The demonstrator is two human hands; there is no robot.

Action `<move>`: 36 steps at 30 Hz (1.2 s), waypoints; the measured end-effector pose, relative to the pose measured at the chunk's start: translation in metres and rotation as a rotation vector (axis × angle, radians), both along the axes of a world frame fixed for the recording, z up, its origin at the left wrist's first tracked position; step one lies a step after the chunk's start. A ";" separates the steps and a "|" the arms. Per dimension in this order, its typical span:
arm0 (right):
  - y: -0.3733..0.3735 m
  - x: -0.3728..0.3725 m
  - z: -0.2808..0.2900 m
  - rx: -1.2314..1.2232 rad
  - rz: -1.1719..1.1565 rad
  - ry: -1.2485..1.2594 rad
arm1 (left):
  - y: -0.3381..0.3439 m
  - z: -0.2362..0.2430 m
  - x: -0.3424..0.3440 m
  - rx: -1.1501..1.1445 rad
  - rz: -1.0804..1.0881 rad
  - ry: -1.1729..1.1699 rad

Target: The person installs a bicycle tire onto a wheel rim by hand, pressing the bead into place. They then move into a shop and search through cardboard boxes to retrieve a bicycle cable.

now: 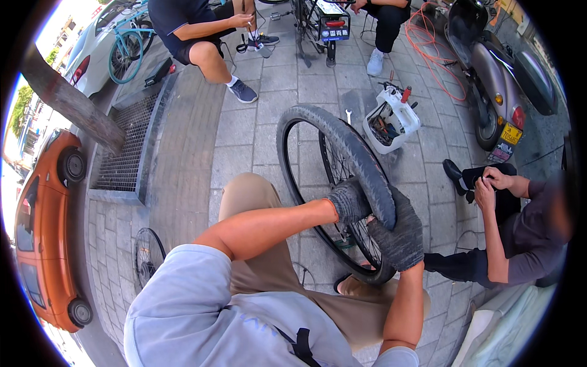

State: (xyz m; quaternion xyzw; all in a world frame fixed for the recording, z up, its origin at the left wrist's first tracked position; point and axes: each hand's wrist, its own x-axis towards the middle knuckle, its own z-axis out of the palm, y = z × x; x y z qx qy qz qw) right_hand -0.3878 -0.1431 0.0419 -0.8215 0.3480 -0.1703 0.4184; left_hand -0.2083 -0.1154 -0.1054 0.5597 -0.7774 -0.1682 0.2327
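Okay — charcoal knit-gloved left hand and matching right hand both grasp the black rubber-tyred bicycle wheel, tilted between beige-trousered legs over grey stone paving — probably best to keep grips close, press evenly, avoid sideways twist.

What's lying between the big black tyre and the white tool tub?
A silver wrench lies between the tyre and the white tub, in the head view.

An open-air bicycle repair spot is occupying a street sidewalk: a white tool bin is standing near a bike wheel, a tree trunk is rising from a grate, and an orange car and a scooter are standing nearby.
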 end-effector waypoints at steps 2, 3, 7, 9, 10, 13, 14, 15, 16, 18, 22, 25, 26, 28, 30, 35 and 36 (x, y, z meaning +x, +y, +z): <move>0.002 -0.002 0.000 0.074 -0.026 -0.025 | -0.001 0.002 0.000 0.001 0.001 -0.019; 0.002 -0.002 -0.001 0.050 -0.035 -0.021 | -0.002 0.003 0.002 0.026 -0.002 -0.007; 0.001 -0.004 0.000 -0.006 -0.052 0.001 | -0.004 0.018 0.004 0.228 0.069 0.160; 0.002 -0.001 0.007 0.001 -0.054 0.005 | -0.002 0.003 0.003 0.161 0.138 0.268; 0.003 -0.002 0.010 0.012 -0.065 0.005 | -0.001 0.007 0.002 0.140 0.167 0.313; -0.002 -0.004 0.007 0.038 -0.115 -0.015 | 0.002 0.027 -0.004 0.110 0.247 0.441; -0.003 -0.009 0.004 0.049 -0.146 -0.012 | 0.004 0.041 -0.008 0.189 0.317 0.494; -0.008 -0.007 0.003 0.048 -0.131 -0.041 | 0.001 0.035 -0.003 0.167 0.312 0.537; -0.013 -0.006 0.005 0.049 -0.127 -0.043 | -0.002 0.026 -0.005 0.158 0.296 0.606; -0.020 -0.008 0.010 0.042 -0.130 0.031 | 0.003 0.037 0.000 0.038 0.215 0.369; -0.030 -0.012 -0.001 0.235 -0.142 -0.075 | 0.006 0.042 -0.001 0.099 0.278 0.567; -0.034 -0.018 -0.009 0.211 -0.217 -0.056 | 0.007 0.049 -0.001 0.134 0.304 0.526; -0.035 -0.017 -0.002 0.222 -0.201 -0.041 | 0.006 0.048 0.000 0.164 0.318 0.522; -0.040 -0.018 -0.002 0.149 -0.164 -0.030 | 0.005 0.045 0.001 0.167 0.337 0.510; -0.042 -0.020 -0.003 0.102 -0.151 -0.031 | 0.006 0.044 0.000 0.113 0.334 0.511; -0.045 -0.018 0.006 0.011 -0.170 0.017 | 0.002 0.045 0.003 0.175 0.381 0.499; -0.044 -0.017 0.006 -0.048 -0.152 0.012 | 0.003 0.040 0.003 0.114 0.392 0.458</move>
